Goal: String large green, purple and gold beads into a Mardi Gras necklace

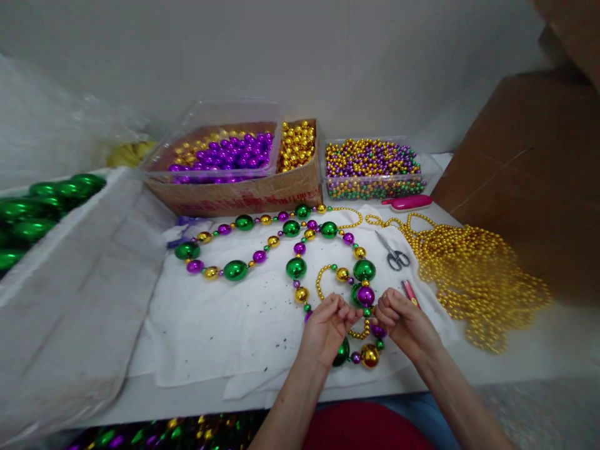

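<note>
A bead necklace [296, 268] with big green, purple and gold beads lies looped on the white cloth [225, 325], its lower part running between my hands. My left hand [330, 322] is closed, fingertips pinched at the necklace by a small green bead. Opposite it, my right hand [400, 317] is also closed, fingers curled at the same spot. Any thread between the fingers is too fine to make out. Further left, a second strand of big beads [235, 270] extends across the cloth. Scissors [396, 257] and a red lighter [410, 292] lie beyond my right hand.
A heap of gold bead chains [478, 281] lies at right, beside a large brown carton [525, 175]. Behind stand a cardboard box [234, 199] of gold and purple beads, a clear bin [375, 187] of small beads and a pink tool [411, 202]. Green beads [32, 230] fill a left-hand box.
</note>
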Motion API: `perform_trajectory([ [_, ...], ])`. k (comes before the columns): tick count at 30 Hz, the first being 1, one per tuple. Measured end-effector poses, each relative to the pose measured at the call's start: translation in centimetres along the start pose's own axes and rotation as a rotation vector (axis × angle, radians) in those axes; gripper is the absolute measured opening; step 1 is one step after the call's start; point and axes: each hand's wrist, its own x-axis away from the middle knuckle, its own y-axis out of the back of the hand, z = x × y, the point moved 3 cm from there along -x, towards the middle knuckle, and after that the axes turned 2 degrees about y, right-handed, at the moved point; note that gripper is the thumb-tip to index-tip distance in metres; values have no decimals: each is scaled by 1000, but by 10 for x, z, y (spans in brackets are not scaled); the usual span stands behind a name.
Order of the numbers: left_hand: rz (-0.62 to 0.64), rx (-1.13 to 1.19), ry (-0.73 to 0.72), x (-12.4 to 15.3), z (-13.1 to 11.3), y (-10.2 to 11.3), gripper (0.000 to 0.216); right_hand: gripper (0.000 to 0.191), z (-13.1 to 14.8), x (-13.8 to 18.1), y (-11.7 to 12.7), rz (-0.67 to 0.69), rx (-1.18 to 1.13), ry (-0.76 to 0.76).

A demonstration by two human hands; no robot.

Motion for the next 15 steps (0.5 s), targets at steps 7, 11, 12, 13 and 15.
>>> perform_trajectory([
  [7, 8, -86, -31, 8, 3, -8, 16, 27, 5, 4, -1, -7, -13, 2],
  [11, -5, -99, -24, 7, 7, -3, 17, 27, 2, 5, 6, -19, -20, -25],
  [12, -11, -88, -16, 7, 7, -2, 16, 27, 2, 5, 6, -21, -21, -29],
  [13, -17, -77, -6, 7, 8, -1, 16, 27, 1, 6, 6, -22, -22, -30],
  [15, -29, -63, 10, 7, 7, 0, 17, 27, 2, 8, 4, -20, -25, -31],
])
